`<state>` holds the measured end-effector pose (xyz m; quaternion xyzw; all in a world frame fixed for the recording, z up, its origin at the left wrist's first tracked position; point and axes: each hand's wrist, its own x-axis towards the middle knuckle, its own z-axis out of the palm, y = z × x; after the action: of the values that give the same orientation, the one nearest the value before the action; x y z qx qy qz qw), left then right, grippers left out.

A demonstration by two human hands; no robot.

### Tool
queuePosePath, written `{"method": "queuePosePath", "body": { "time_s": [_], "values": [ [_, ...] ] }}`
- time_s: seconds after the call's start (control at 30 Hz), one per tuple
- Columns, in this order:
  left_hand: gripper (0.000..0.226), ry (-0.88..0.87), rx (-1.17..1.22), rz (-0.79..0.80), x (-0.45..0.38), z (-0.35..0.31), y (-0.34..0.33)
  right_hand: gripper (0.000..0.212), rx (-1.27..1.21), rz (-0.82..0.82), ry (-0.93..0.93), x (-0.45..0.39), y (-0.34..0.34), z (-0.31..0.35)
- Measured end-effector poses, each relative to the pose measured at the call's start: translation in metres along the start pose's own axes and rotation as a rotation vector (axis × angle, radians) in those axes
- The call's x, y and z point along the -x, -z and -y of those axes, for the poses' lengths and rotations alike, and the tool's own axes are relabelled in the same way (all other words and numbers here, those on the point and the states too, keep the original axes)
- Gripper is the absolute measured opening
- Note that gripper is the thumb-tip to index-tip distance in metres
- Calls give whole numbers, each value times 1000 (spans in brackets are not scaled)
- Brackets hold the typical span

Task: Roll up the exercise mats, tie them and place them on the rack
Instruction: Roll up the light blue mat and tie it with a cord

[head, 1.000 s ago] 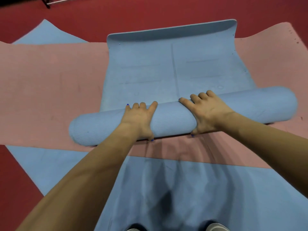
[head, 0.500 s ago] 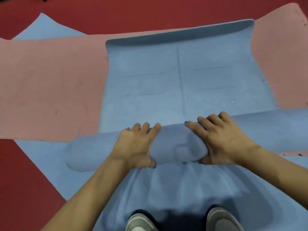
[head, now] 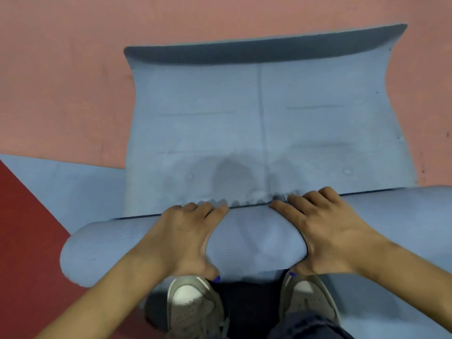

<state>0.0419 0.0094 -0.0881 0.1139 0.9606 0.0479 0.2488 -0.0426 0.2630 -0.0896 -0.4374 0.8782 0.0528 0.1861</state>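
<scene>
A blue exercise mat [head: 264,123] lies half rolled in front of me. Its thick roll [head: 254,241] runs left to right just above my shoes. The flat part stretches away from me, and its far end curls upward. My left hand [head: 186,238] grips the roll left of centre, fingers over the top and thumb on the near side. My right hand [head: 327,231] grips it right of centre the same way. The roll's right end runs out of the picture.
A pink mat [head: 66,89] lies spread under the blue one, reaching left, right and far. Another blue mat [head: 63,182] lies flat beneath, showing at the left. Red floor [head: 24,241] shows at lower left. My two grey shoes [head: 193,311] stand right behind the roll.
The roll has come nearer to me, from over the pink mat to just above my shoes. Both hands stay on it in the same grip. The view has tilted further down.
</scene>
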Motion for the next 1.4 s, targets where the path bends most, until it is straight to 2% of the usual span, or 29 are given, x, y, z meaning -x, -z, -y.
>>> {"method": "queuePosePath", "body": {
  "time_s": [0.13, 0.23, 0.33, 0.4, 0.47, 0.53, 0.57, 0.63, 0.7, 0.77, 0.87, 1.0, 1.1, 1.17, 1.27, 1.4],
  "values": [
    [122, -1, 92, 155, -12, 8, 12, 117, -56, 138, 18, -14, 14, -6],
    [125, 36, 219, 242, -22, 17, 18, 122, -131, 288, -65, -21, 26, -6],
    [127, 55, 239, 225, -20, 25, 17, 124, -102, 252, -122, -19, 31, -2],
    [127, 63, 236, 197, -16, 28, 14, 122, -124, 142, -139, -13, 30, 5],
    [126, 68, 265, 160, -12, 29, 12, 115, -133, -78, -162, -2, 21, 11],
    [127, 70, 304, 97, -10, 32, 9, 81, -190, -334, -130, 11, 5, 21],
    [127, 66, 316, 49, -9, 34, 8, 65, -195, -410, -86, 17, -6, 28],
    [125, 53, 324, -85, -9, 38, 7, 57, -190, -464, -15, 23, -24, 34],
    [120, 26, 339, -219, -9, 41, 4, 67, -214, -465, 8, 21, -37, 32],
    [104, -16, 352, -327, -8, 37, 1, 74, -192, -486, 15, 14, -42, 27],
    [81, -113, 201, -428, -3, 24, 0, 72, -186, -593, -8, 0, -43, 24],
    [83, -158, 4, -500, 2, 8, -4, 62, -133, -683, -90, -28, -31, 15],
    [114, -58, -171, -471, 1, -4, -7, 58, -122, -630, -153, -53, -14, 5],
    [129, 52, -169, -465, -1, -11, -11, 60, -148, -546, -183, -68, 3, -3],
    [128, 152, -128, -516, -9, -22, -13, 66, -171, -391, -196, -88, 30, -16],
    [124, 144, -68, -574, -29, -28, -16, 52, -227, -236, -224, -120, 45, -39]
  ]
}}
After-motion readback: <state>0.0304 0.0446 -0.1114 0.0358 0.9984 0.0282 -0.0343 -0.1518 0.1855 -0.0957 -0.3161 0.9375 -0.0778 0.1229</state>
